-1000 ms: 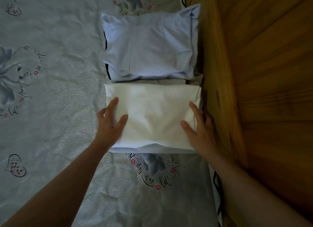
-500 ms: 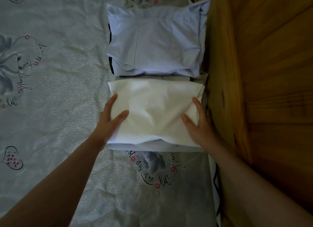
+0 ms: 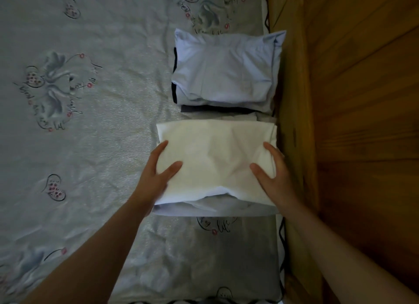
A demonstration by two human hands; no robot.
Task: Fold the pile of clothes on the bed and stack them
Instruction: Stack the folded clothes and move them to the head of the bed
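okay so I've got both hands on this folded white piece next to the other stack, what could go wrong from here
1. The left hand and right hand hold the folded white garment only at its sides; its near edge already sags open, so lifting it may undo the fold.
2. It lies at the bed's right edge beside the wooden side board; a push that way could drop a corner into the gap.
3. The light blue stack looks puffy and uneven, so anything placed on top might slide off.
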